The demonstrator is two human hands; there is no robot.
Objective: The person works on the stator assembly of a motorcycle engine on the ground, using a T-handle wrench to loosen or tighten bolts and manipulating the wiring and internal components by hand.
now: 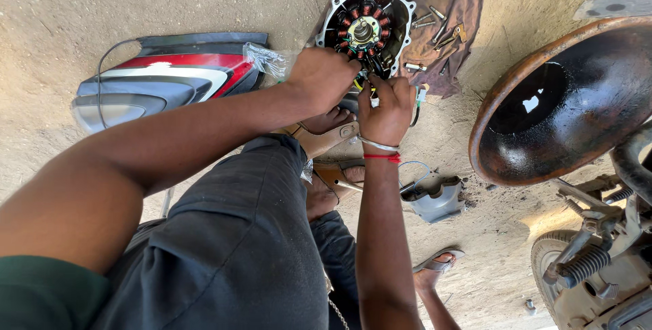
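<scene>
A round metal engine cover with a ring of copper-wound stator coils [365, 26] lies on a dark cloth [456, 4] on the sandy ground. My left hand [320, 75] grips the cover's near edge, where wires leave it. My right hand [386, 109], with a red thread and a bangle at the wrist, pinches the yellow and dark wires right beside the left hand. My sandalled feet [331, 141] rest just below both hands.
A red, white and grey motorcycle body panel [163, 79] lies left. Several bolts [435, 19] are scattered on the cloth. A rusty oil-blackened metal pan [564, 99] sits right, with motorcycle parts [598, 262] below it. A small grey cover [435, 197] and another person's sandalled foot [435, 265] are nearby.
</scene>
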